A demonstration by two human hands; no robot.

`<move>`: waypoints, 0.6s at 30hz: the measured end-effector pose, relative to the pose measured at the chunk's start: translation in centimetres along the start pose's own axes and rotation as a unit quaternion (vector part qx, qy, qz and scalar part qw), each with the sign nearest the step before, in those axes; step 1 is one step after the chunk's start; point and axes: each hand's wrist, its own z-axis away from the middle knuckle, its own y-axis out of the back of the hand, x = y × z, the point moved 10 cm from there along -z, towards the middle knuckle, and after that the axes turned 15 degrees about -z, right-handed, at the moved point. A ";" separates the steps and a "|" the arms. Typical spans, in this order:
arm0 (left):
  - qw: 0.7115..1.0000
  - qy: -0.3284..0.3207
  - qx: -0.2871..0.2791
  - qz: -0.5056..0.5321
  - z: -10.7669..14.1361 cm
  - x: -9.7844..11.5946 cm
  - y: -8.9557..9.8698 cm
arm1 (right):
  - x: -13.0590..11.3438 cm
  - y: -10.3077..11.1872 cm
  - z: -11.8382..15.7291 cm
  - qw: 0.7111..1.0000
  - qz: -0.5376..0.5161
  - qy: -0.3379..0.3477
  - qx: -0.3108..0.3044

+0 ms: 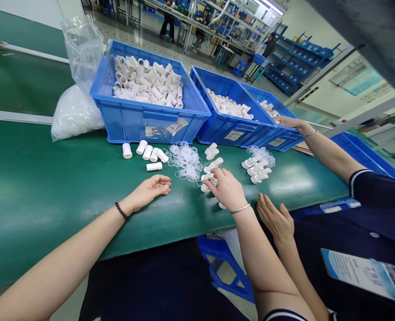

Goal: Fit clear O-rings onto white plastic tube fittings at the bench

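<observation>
My left hand (pixel 150 191) rests low over the green table, fingers loosely curled and apart from the thumb, with nothing visible in it. Just beyond it lies a white plastic tube (pixel 154 166) on its side, with several more tubes (pixel 147 152) behind. Thumb and fingers of my right hand (pixel 229 191) close on a white tube (pixel 206 177) in a short row; the fingers partly hide it. Further tubes (pixel 212 150) of that row lie past my fingertips. Between my hands and farther back is a pile of thin clear rings (pixel 185 160).
Blue crates (pixel 157 118) (pixel 217 129) of white tubes line the table's (pixel 66 187) back edge, beside a clear plastic bag (pixel 76 111). At right, a co-worker's hand (pixel 289 122) reaches to a crate; their other hand (pixel 277 220) is near the front edge. More tubes (pixel 257 169) and rings (pixel 264 156) lie there.
</observation>
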 end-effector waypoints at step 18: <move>0.981 -0.072 0.105 -0.147 0.4 2.1 1.9 | -2.6 2.1 2.0 0.986 -0.126 0.043 0.097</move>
